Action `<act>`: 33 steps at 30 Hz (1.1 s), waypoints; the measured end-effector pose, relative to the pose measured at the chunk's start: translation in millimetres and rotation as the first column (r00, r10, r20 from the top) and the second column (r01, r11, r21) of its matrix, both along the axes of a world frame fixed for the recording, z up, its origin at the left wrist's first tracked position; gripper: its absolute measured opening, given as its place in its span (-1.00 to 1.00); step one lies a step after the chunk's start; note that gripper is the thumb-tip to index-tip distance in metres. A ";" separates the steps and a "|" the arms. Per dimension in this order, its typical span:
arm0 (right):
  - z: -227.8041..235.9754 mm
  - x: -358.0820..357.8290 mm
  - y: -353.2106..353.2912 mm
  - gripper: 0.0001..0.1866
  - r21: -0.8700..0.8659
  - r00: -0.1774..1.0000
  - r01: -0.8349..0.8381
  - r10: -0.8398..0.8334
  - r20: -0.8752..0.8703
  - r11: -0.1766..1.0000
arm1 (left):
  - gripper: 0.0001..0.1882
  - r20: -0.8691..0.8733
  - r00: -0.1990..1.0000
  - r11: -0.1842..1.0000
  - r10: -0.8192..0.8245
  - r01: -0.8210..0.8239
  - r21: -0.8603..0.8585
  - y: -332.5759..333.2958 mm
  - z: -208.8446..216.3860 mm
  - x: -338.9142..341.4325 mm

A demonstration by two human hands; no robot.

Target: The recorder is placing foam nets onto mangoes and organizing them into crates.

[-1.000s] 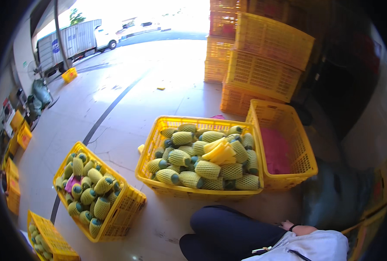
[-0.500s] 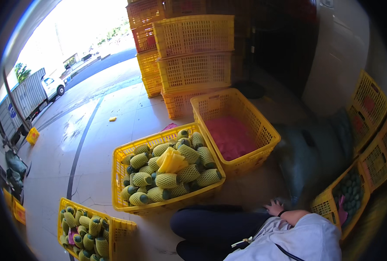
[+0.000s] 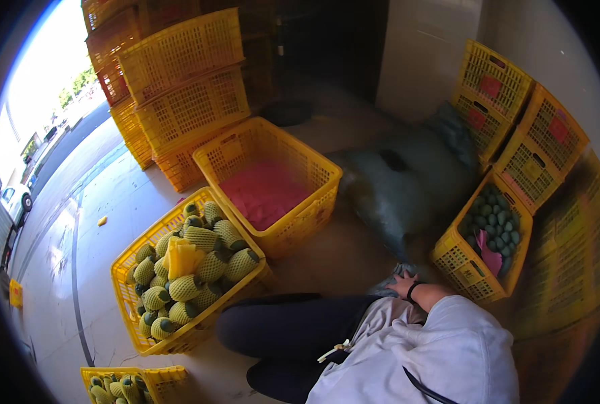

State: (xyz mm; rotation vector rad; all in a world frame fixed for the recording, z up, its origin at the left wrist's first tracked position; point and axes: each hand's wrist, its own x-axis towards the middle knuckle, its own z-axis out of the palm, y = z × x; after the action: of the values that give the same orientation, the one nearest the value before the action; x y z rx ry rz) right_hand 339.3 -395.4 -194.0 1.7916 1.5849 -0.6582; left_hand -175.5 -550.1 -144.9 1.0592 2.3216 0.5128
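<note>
Pale grey cloth of a person's loose shirt (image 3: 421, 350) fills the foreground beside bent legs in dark trousers (image 3: 286, 333), as the right hand (image 3: 403, 284), a black band at its wrist, rests on the crumpled near end of a bulging dark green plastic sack (image 3: 414, 185). Its fingers look spread apart; whether they also clamp the material cannot be told. The left hand is out of view, so its fingers cannot be judged. The sack lies just beyond the right hand, on the floor between two crates. At right, a yellow slatted plastic crate (image 3: 468, 273) holds dark green oval fruit (image 3: 495, 215) and a pink sheet (image 3: 490, 256). At left, a yellow rectangular crate (image 3: 222, 315) brims with fruit in yellow-green foam netting (image 3: 185, 288), topped by a yellow bundle (image 3: 182, 257). Just behind it sits a deep yellow crate (image 3: 306, 217) with a pink lining (image 3: 266, 195). Farther off rise stacked yellow crates (image 3: 192, 101), and a white vehicle (image 3: 18, 200) stands outdoors in bright light.
</note>
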 end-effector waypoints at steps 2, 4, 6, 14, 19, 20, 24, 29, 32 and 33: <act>-8.3 16.8 -27.3 -0.35 0.006 0.999 0.029 -0.030 0.033 1.000 | -0.55 0.015 1.000 1.000 -0.026 0.026 0.012 3.1 -3.2 0.8; -23.7 34.7 -59.1 -0.42 -0.047 0.997 0.061 -0.059 0.044 0.997 | -0.54 0.029 0.998 0.999 -0.050 0.049 0.023 6.4 -5.9 1.4; -46.7 47.7 -102.6 -0.46 0.020 0.974 0.212 -0.213 0.072 0.977 | -0.54 0.045 0.996 0.997 -0.074 0.072 0.037 9.9 -7.8 1.9; -89.0 112.3 -229.4 -0.50 -0.198 0.869 0.492 -0.493 0.050 0.848 | -0.51 0.110 0.981 0.986 -0.157 0.149 0.078 23.1 -18.2 1.6; -2.6 113.5 -205.1 -0.55 0.486 0.750 0.549 -0.658 0.073 0.680 | -0.50 0.161 0.970 0.981 -0.184 0.170 0.094 28.4 -23.0 -2.7; 17.5 118.7 -190.5 -0.59 0.629 0.734 0.517 -0.678 0.023 0.581 | -0.49 0.170 0.969 0.982 -0.179 0.164 0.098 28.4 -22.9 -4.2; 61.1 150.7 -131.4 -0.51 0.840 0.534 0.303 -0.811 0.241 0.450 | -0.48 0.187 0.968 0.984 -0.170 0.155 0.093 25.8 -27.4 -7.5; 60.0 202.7 -101.6 -0.34 0.710 0.422 0.648 -0.906 -0.032 0.276 | -0.46 0.253 0.957 0.990 -0.142 0.134 0.046 9.5 -49.4 -6.9; 48.4 215.3 -92.7 -0.33 0.597 0.366 0.717 -0.923 0.119 0.361 | -0.45 0.323 0.943 0.989 -0.075 0.111 -0.093 -20.5 -43.1 -4.8; 46.9 220.9 -88.5 -0.33 0.598 0.383 0.714 -0.918 0.102 0.364 | -0.45 0.353 0.933 0.981 -0.070 0.128 -0.143 -28.6 -33.2 -0.6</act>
State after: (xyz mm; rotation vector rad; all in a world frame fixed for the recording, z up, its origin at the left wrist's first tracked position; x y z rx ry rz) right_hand 560.1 -483.9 -147.1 2.9128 0.3594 -0.2246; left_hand -176.0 -578.8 -178.0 0.9198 1.9532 0.4227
